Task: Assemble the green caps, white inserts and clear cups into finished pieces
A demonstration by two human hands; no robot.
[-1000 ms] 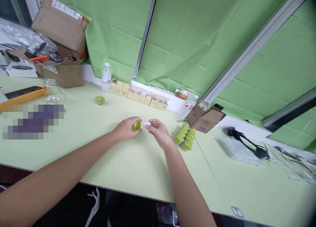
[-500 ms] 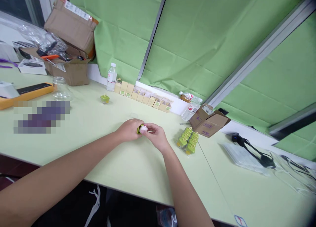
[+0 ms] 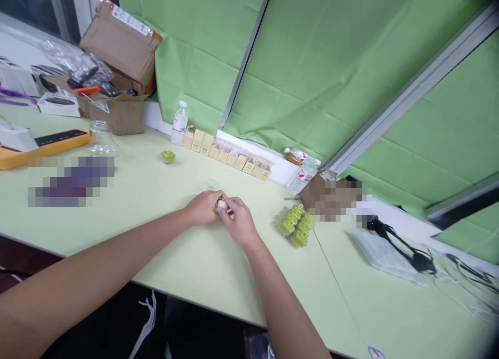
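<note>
Over the middle of the table, my left hand (image 3: 202, 208) is closed around a small green case (image 3: 216, 206), mostly hidden by the fingers. A small white rounded piece (image 3: 222, 205) sits at the case's opening; its kind cannot be made out. My right hand (image 3: 238, 221) is closed, with thumb and fingertips pressed on the white piece. Just beyond the hands lies a small clear plastic piece (image 3: 211, 184). Several green cases with loops (image 3: 298, 226) stand in two rows to the right of my hands. One similar green case (image 3: 168, 156) stands alone at the back left.
Several small cardboard boxes (image 3: 230, 155) line the back edge beside an upright water bottle (image 3: 180, 123). A glass jar (image 3: 102, 139), an orange power strip (image 3: 78, 135) and a filled carton (image 3: 120, 112) occupy the left. More bottles (image 3: 304, 177) and a black headset (image 3: 405, 247) are at right.
The white piece is now deeper in the green case, and my right hand has moved left, closer against my left hand. The clear piece beyond them shows more.
</note>
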